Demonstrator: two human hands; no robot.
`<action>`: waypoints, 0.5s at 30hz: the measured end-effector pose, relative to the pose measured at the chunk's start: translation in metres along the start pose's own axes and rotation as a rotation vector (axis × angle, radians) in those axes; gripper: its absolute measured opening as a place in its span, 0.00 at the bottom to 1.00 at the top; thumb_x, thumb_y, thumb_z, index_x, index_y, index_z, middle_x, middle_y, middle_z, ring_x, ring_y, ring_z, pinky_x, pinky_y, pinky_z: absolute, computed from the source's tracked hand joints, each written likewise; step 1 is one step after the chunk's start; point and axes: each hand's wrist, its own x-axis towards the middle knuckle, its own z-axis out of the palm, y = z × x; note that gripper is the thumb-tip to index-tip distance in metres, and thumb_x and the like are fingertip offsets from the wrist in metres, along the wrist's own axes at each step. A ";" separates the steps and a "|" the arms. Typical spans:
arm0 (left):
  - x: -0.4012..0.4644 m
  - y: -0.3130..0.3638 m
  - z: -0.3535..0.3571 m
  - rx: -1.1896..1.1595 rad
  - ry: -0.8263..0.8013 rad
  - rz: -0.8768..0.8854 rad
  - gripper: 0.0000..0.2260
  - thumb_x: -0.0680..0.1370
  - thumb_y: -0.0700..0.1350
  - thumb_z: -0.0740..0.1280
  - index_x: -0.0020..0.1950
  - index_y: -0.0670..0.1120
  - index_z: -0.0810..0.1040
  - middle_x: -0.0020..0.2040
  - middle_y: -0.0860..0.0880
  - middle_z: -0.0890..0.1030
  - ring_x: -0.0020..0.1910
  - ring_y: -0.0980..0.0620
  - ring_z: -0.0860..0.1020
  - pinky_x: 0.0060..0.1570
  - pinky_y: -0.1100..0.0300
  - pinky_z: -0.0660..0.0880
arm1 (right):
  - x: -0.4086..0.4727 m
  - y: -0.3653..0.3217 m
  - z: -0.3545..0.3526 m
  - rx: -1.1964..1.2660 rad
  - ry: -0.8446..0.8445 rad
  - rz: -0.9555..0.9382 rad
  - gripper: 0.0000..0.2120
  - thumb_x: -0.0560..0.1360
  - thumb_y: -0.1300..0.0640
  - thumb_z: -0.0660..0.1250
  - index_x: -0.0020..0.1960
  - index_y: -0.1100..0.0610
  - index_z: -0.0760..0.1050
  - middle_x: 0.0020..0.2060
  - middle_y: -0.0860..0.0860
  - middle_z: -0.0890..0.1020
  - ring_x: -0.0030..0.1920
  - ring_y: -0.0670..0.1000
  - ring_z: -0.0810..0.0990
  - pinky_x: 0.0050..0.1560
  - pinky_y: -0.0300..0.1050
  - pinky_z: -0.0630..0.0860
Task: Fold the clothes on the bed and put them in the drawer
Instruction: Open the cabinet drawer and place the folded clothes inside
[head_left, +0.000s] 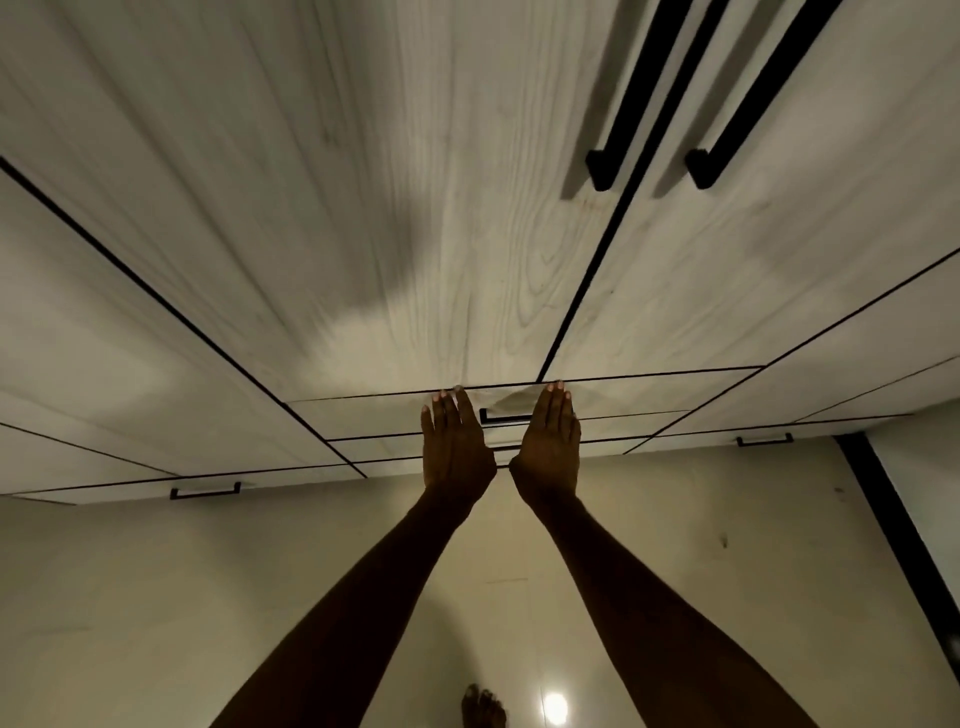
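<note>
Pale wood-grain wardrobe (363, 234) fills the head view, w/ the drawer (623, 402) low at its centre, front flush w/ the panels around it. Both arms reach straight out, bare. Left hand (454, 441) & right hand (550, 441) lie flat on the drawer front, fingers straight & together, gripping nothing, either side of its black handle (501, 417). No clothes visible. Below the drawer: glossy floor (156, 597), one bare foot (483, 706) near bottom edge.

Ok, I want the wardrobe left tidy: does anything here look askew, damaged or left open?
Nothing stands out. Both hands, left and right, press flat on the top drawer front, which sits nearly flush; its handle looks straight.
</note>
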 end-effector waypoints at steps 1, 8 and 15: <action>-0.001 0.000 -0.008 0.016 0.046 0.023 0.38 0.77 0.48 0.68 0.81 0.35 0.55 0.77 0.34 0.65 0.78 0.36 0.62 0.78 0.39 0.53 | -0.001 -0.001 -0.009 0.016 0.000 0.007 0.49 0.62 0.67 0.70 0.80 0.70 0.56 0.78 0.68 0.62 0.78 0.67 0.63 0.76 0.63 0.65; -0.020 0.016 -0.071 0.084 0.131 0.198 0.15 0.75 0.47 0.67 0.59 0.43 0.79 0.48 0.45 0.84 0.44 0.44 0.82 0.45 0.54 0.74 | -0.019 -0.006 -0.066 -0.028 -0.017 0.033 0.47 0.60 0.60 0.76 0.77 0.67 0.65 0.67 0.63 0.75 0.66 0.64 0.75 0.64 0.60 0.73; -0.046 0.048 -0.101 0.165 0.225 0.429 0.17 0.63 0.46 0.77 0.48 0.43 0.83 0.39 0.46 0.82 0.36 0.46 0.81 0.35 0.56 0.75 | -0.062 0.016 -0.128 -0.047 0.022 0.113 0.42 0.61 0.59 0.78 0.72 0.66 0.71 0.64 0.62 0.77 0.64 0.63 0.76 0.63 0.58 0.75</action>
